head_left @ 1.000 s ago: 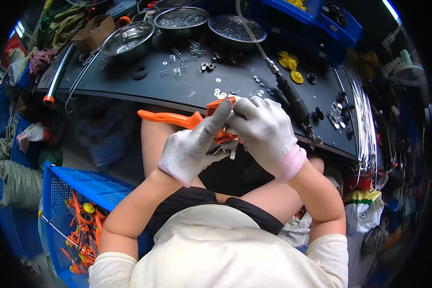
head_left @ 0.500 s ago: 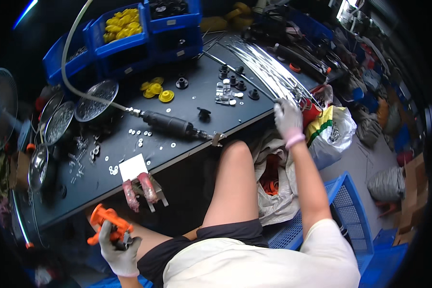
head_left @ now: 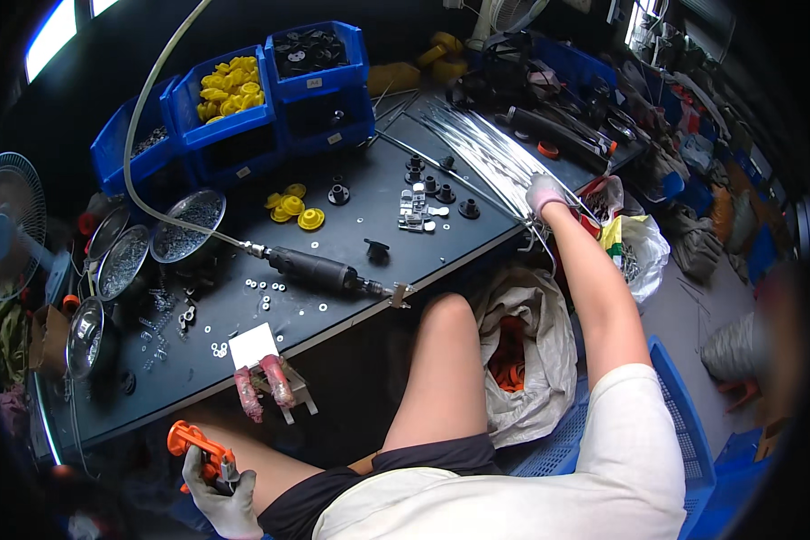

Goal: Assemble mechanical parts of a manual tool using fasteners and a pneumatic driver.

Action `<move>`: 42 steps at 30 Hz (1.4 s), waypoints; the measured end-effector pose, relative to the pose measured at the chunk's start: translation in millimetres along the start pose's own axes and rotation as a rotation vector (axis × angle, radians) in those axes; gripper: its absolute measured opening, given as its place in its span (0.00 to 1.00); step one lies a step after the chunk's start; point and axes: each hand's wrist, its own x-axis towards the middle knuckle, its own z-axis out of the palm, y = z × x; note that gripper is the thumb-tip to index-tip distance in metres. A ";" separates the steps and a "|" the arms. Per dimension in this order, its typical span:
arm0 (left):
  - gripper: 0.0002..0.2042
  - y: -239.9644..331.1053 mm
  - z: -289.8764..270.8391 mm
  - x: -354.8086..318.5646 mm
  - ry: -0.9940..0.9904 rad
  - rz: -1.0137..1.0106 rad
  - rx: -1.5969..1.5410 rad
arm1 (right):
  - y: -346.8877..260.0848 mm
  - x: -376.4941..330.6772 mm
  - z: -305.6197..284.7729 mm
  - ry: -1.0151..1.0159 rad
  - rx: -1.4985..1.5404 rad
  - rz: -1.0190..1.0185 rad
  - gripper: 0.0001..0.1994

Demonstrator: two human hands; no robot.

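My left hand [head_left: 218,490], in a pale work glove, is closed around an orange plastic fitting [head_left: 209,452] with a grey and black piece at its lower end. It hangs over my left thigh, off the table's front edge. At the far right of the table, my gloved right hand [head_left: 545,194] is on the near ends of a bundle of long, thin metal rods [head_left: 477,148]. Its fingers look curled over the rods, though their tips are hidden. Bent wire ends show below that hand.
A black power driver [head_left: 313,268] lies on the dark table [head_left: 351,238], its hose running up left. Blue bins [head_left: 274,135] with yellow and black parts stand behind. Metal bowls [head_left: 122,263], white washers and a white block [head_left: 254,346] are left. A sack [head_left: 549,396] of orange parts sits beside my knee.
My right hand has moved away from me, up onto the rods, and its fingers are more curled. My left hand keeps the orange fitting, slightly lower. The whole view has shifted a little.
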 end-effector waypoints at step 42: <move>0.36 73.9 23.0 75.4 -0.018 0.439 0.268 | -169.6 -400.4 -95.6 0.316 0.579 -1.119 0.34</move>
